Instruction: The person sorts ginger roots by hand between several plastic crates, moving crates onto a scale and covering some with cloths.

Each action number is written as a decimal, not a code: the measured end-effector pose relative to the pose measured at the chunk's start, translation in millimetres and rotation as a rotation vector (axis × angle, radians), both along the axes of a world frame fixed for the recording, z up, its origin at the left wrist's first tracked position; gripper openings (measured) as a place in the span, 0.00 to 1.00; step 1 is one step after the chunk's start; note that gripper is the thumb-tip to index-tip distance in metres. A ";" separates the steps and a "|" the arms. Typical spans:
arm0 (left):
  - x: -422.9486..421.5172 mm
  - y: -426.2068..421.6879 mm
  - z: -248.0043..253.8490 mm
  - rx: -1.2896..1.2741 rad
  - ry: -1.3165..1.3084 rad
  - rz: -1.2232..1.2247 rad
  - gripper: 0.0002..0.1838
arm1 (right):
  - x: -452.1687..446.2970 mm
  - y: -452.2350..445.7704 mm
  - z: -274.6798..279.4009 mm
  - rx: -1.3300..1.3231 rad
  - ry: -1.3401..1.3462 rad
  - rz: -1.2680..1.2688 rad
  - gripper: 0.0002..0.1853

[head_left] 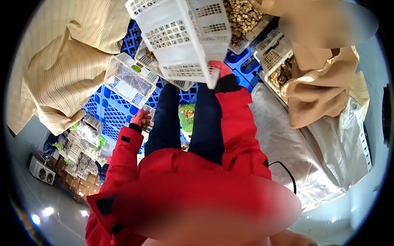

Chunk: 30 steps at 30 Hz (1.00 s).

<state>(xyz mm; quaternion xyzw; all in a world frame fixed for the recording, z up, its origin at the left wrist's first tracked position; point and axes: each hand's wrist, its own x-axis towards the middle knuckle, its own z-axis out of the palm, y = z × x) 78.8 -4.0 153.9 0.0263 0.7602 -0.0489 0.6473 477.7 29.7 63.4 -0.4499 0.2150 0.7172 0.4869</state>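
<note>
A large white plastic crate [168, 35] with grid-patterned walls is tipped up at the top middle. My right hand [220, 69] grips its lower right corner; the fingers are partly hidden by the rim. My left hand [140, 118] hangs at my left side, fingers loosely bent and apart, with no held thing clearly visible. Close by it lies a white perforated crate [130, 80] with a small green label. Between my legs shows a green basket [186, 118] with brown lumpy pieces in it.
Blue plastic pallets [111, 117] lie underfoot. Golden-brown lumpy pieces [242, 18] fill a crate behind the tipped one. Another white crate [271, 57] stands right, beside brown cloth [318, 88] and a silvery sheet [283, 139]. Striped fabric [61, 69] drapes left; stacked crates [80, 158] stand farther off.
</note>
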 end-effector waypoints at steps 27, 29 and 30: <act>-106.9 -111.0 18.5 0.132 -0.029 0.490 0.22 | -122.3 22.5 48.7 0.014 -1.273 1.500 0.19; -133.1 -133.6 19.6 0.136 -0.004 0.552 0.22 | -183.5 25.3 54.5 0.086 -1.337 1.666 0.22; -152.8 -143.2 20.3 0.137 0.010 0.577 0.22 | -214.2 24.0 53.2 0.171 -1.367 1.749 0.22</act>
